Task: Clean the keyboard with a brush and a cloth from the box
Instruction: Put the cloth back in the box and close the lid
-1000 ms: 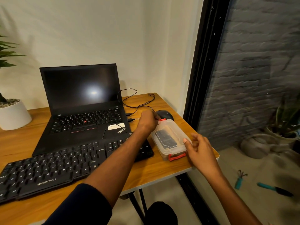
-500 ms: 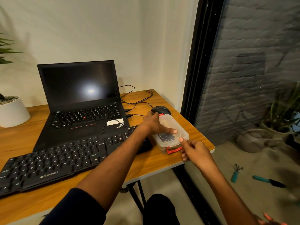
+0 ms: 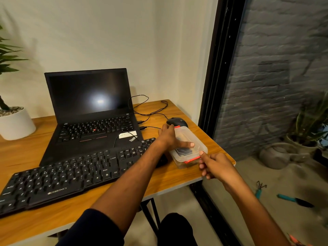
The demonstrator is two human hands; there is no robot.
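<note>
At the near edge a dark sleeve [image 3: 92,228] covers the left upper arm, and the forearm reaches diagonally over the wooden desk [image 3: 168,181]. The black keyboard [image 3: 71,174], marked ZEBRONICS, lies across the desk's near left, its right end passing under that forearm. Further right, the right hand [image 3: 217,168] sits at the desk's right edge with its fingers curled, thumb tip touching the near red clip [image 3: 192,159] of the box [image 3: 190,148]; whether it actually pinches the clip I cannot tell. The box is a clear plastic container with its lid on, resting near the desk's right front corner, just beside the keyboard's right end, with dark contents showing dimly through the lid. The left hand [image 3: 168,137] rests on top of the lid, thumb stretched flat across it and fingers lying toward the far red clip [image 3: 176,127], pressing down rather than gripping. Just behind the box sits a black mouse [image 3: 177,121], its cable [image 3: 152,112] looping back toward the open laptop [image 3: 92,110], whose screen is dark with 1 bright reflection. At the far left stands a white plant pot [image 3: 16,124].
</note>
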